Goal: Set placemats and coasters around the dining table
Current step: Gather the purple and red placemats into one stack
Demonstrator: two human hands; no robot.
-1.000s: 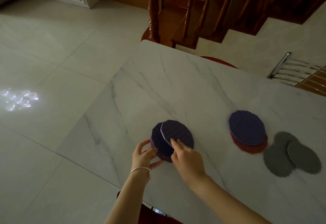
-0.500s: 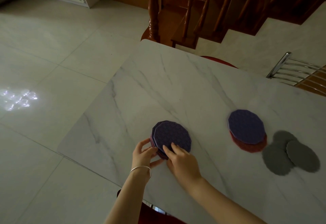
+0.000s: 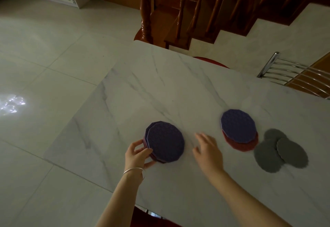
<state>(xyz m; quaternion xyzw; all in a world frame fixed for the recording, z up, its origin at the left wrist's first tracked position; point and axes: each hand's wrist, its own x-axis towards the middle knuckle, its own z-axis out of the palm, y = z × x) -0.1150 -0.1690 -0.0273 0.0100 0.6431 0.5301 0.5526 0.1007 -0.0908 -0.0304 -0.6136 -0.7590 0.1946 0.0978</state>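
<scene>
A stack of purple and reddish many-sided mats lies on the white marble table near its front left edge. My left hand grips the stack's left side, thumb underneath at the front. My right hand hovers just right of the stack, fingers spread, holding nothing. Further right, a single purple mat sits on top of a red round mat. Three grey round coasters overlap one another beside that pair.
A metal-backed chair stands at the table's far right side, and a red chair seat shows behind the far edge. A wooden staircase rises beyond. Pale tiled floor lies to the left.
My right hand laid the top purple mat back flat on the stack, let go, and moved right. My left hand kept its hold on the stack's side.
</scene>
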